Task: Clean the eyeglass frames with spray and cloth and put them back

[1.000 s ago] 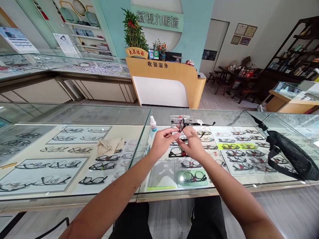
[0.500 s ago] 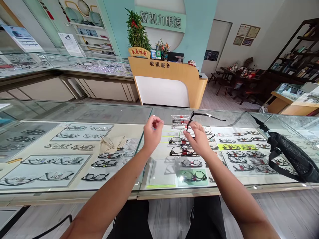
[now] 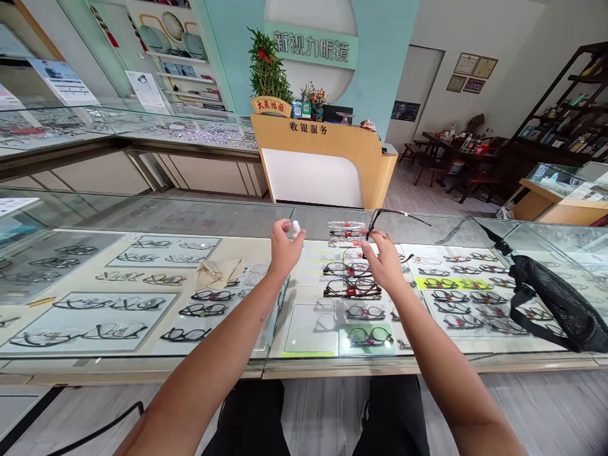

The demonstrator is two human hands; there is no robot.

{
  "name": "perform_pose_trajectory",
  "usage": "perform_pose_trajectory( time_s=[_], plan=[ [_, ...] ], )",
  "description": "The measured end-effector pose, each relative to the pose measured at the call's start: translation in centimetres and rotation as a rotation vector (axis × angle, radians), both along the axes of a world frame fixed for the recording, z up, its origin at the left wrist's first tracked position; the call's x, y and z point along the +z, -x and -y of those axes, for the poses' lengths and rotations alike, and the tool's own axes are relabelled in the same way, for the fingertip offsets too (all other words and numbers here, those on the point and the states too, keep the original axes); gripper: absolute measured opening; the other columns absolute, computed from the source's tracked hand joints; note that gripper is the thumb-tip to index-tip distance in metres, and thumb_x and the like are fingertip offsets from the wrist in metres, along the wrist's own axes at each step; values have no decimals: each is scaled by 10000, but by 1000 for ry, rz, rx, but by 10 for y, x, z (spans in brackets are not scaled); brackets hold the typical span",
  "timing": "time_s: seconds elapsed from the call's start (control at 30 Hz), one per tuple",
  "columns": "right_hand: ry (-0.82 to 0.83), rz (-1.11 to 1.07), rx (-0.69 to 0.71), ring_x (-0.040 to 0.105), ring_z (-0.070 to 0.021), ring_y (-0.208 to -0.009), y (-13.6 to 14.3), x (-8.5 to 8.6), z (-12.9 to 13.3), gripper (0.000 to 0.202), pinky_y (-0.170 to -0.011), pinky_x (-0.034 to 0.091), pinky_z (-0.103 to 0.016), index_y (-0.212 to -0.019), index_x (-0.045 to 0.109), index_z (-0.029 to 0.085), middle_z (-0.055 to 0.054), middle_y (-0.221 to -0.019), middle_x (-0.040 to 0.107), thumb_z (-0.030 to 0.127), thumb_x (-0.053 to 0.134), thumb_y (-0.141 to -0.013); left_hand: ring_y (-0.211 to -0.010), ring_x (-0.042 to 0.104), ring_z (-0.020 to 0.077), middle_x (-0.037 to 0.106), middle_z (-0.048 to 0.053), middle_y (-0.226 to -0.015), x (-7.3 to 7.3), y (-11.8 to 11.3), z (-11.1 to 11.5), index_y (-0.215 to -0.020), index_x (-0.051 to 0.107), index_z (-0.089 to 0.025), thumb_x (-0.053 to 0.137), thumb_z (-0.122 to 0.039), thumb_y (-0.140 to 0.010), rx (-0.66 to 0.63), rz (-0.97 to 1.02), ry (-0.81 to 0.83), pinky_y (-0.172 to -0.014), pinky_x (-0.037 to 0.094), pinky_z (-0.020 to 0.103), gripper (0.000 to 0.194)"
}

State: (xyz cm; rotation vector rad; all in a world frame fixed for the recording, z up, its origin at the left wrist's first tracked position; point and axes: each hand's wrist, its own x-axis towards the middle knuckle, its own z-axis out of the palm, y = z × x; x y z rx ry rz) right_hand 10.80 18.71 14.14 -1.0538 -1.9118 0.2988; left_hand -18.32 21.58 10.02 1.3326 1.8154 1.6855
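Observation:
My left hand [image 3: 286, 248] is raised over the glass counter, its fingers curled round a small white bottle [image 3: 296, 228] whose top shows between thumb and fingers. To the right, my right hand [image 3: 384, 258] pinches a pair of dark-framed glasses [image 3: 375, 223], with one temple stretched out to the right. The hands are apart. Under the glass, below and between them, lie several dark frames [image 3: 352, 289] in a column. A beige cloth [image 3: 218, 273] lies crumpled left of my left hand.
Several rows of glasses lie in the glass counter [image 3: 285, 364] on both sides. A black mesh bag [image 3: 555, 301] with a strap is on its right part. Beyond stands a wooden cashier desk [image 3: 327, 136] with a plant [image 3: 270, 69] on it.
The white bottle now shows in my left hand, where it was hidden before. My right hand has shifted slightly right with the glasses, and the view has tilted up a little.

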Motion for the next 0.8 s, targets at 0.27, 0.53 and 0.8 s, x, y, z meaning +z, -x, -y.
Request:
perform_pose_trajectory(
  time_s=[0.27,0.53,0.8],
  plan=[
    [40,-97,-9,700,-338,-1277,-2,4,1,396,-1162,491,-517,-1252,761,253,-136,-1328,802,520,486,-1153,-977,667,300,704,84,-1019,-11,-2,-8,-1062,572,-249,727,-270,-884,-118,45,192,-927,467,434,237],
    [126,-258,93,706,-300,-1215,0,10,6,428,-1109,526,-462,-1222,771,240,-120,-1287,788,558,492,-1153,-677,512,175,549,-19,-732,12,-17,6,-924,570,-261,671,-517,-847,-379,245,85,-690,428,327,286],
    [186,-270,225,704,-300,-1154,2,15,14,494,-1097,536,-460,-1172,779,244,-104,-1197,779,649,497,-1142,-364,225,100,230,-61,-414,51,-33,38,-539,393,-275,390,-1127,-782,-947,634,153,-438,251,309,886]
  ],
)
